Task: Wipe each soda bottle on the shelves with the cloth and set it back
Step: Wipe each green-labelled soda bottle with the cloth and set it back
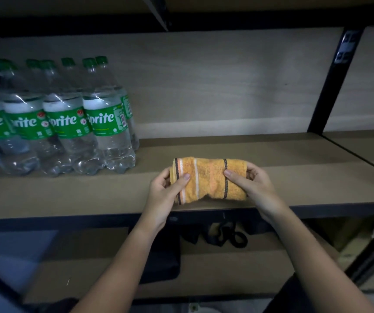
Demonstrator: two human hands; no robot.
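Note:
An orange striped cloth, folded into a thick pad, is held over the front part of the middle shelf. My left hand grips its left end, thumb on top. My right hand grips its right end, thumb pressing on the dark stripe. Several clear Sprite bottles with green caps and green labels stand upright in rows at the left of the same shelf, apart from both hands.
A black upright post bounds the shelf on the right, with another shelf bay beyond it. The lower shelf holds a dark bag with black straps and a cardboard box at the far right.

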